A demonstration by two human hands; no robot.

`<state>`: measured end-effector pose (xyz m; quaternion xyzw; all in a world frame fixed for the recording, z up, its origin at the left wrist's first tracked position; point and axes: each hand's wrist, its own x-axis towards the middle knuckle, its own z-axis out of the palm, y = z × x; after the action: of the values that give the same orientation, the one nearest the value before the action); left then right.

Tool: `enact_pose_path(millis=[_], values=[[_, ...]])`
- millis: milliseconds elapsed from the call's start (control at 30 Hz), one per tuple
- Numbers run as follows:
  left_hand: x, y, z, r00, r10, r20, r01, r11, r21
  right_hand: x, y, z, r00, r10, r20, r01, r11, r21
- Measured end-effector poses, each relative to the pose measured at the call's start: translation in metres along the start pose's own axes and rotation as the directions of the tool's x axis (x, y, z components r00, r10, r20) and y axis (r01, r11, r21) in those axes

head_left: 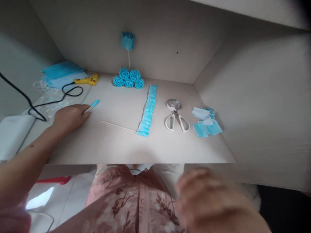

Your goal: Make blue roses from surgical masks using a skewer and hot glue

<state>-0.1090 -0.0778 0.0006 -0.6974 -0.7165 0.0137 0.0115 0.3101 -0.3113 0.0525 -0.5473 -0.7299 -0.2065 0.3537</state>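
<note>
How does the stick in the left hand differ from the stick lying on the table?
The held stick is gripped by the left hand; the lying stick is untouched. The held stick bears a small blue piece; the lying stick's end meets a long ruffled blue strip. Both are thin and pale.

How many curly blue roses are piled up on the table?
5. Two on top: the upper left rose and upper right rose. Three underneath: the lower left rose, lower middle rose and lower right rose. More might hide behind.

Pale tabletop [121, 149] under scissors [176, 114], blue strip [148, 111], seemingly fabric scraps [213, 128].
</note>
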Motion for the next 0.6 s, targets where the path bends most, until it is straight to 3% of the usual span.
enact_pose_path(millis=[67, 133, 200, 267, 333, 433, 600], values=[[0.003, 0.000, -0.006, 0.998, -0.018, 0.064, 0.016, 0.999, 0.031, 0.032, 0.017, 0.036, 0.984, -0.142, 0.103, 0.120, 0.972, 0.201], [0.005, 0.001, -0.013, 0.992, -0.046, 0.118, 0.038, 0.997, 0.073, 0.054, 0.039, 0.073, 0.940, -0.253, 0.230, 0.151, 0.910, 0.385], [0.006, 0.003, -0.018, 0.985, -0.072, 0.156, 0.057, 0.994, 0.098, 0.064, 0.061, 0.105, 0.898, -0.247, 0.364, 0.102, 0.922, 0.373], [0.006, 0.004, -0.020, 0.982, -0.093, 0.167, 0.078, 0.992, 0.095, 0.061, 0.078, 0.128, 0.867, -0.158, 0.472, 0.075, 0.979, 0.190], [0.006, 0.005, -0.019, 0.983, -0.096, 0.159, 0.085, 0.994, 0.075, 0.052, 0.089, 0.143, 0.824, -0.095, 0.558, 0.067, 0.995, 0.070], [0.004, 0.006, -0.014, 0.985, -0.101, 0.137, 0.096, 0.994, 0.045, 0.040, 0.094, 0.154, 0.790, -0.061, 0.610, 0.051, 0.998, 0.034], [0.001, 0.008, -0.010, 0.986, -0.116, 0.119, 0.114, 0.993, 0.027, 0.035, 0.090, 0.158, 0.819, -0.051, 0.572, 0.021, 0.998, 0.058]])
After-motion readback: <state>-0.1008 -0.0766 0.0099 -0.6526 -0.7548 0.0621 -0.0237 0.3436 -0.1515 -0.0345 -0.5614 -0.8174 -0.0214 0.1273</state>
